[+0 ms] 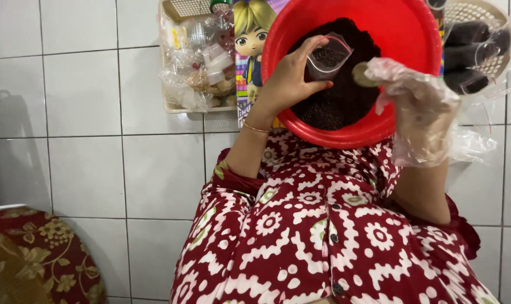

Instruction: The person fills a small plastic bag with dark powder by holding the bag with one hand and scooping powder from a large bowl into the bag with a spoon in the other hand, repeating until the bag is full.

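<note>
Now L hand point(289, 76) pinches clear soft pouch point(327, 56), gloved R hand point(418, 107) nearby.

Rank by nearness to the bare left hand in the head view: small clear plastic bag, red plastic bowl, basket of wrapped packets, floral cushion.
1. small clear plastic bag, in the left hand.
2. red plastic bowl, just behind.
3. basket of wrapped packets, farther left.
4. floral cushion, bottom-left corner.

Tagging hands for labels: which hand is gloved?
The right hand, in a clear plastic glove, pinching a small round thing; the left hand is bare, holding a small clear bag.
</note>
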